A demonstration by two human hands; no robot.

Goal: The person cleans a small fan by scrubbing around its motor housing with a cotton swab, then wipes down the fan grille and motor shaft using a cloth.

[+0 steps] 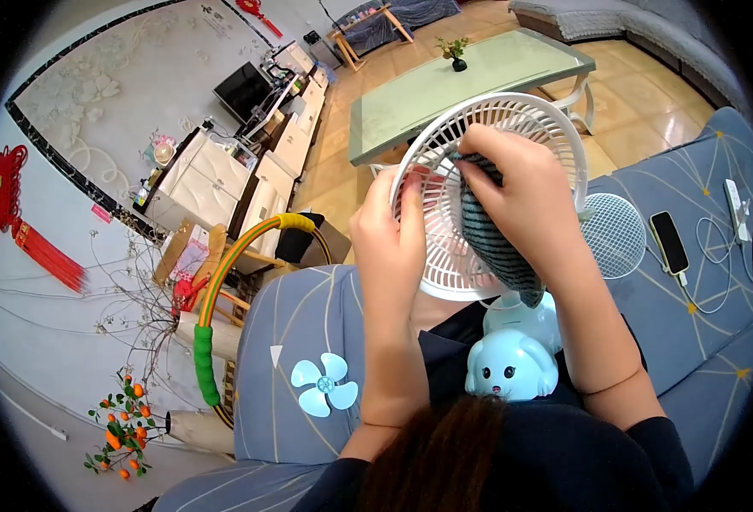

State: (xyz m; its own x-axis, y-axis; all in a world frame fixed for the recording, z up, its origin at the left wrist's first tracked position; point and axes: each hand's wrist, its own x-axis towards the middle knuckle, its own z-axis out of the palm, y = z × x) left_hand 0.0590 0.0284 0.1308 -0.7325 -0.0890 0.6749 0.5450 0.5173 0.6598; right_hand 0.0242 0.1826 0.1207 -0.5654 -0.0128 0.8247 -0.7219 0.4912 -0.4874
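Here, the round white plastic fan guard (443, 247) tilts just above the light-blue, dog-shaped base (513, 365) before you. Your left hand (391, 220) has its fingers grasping the rim; brace it steadily. Your right hand's (517, 177) fingers clasp the grey-and-dark striped cloth (494, 243) inside; best work it gently along each rib.

Sofa (299, 311), left: fan blade (325, 384); right: grille (613, 237), then phone (669, 241), then power strip (735, 209). Centre: fan guard (447, 256), cloth (500, 243) partly inside; fan base (513, 367) below, nearer. Beyond guard: tabletop (410, 115), potted plant (454, 53) on it.
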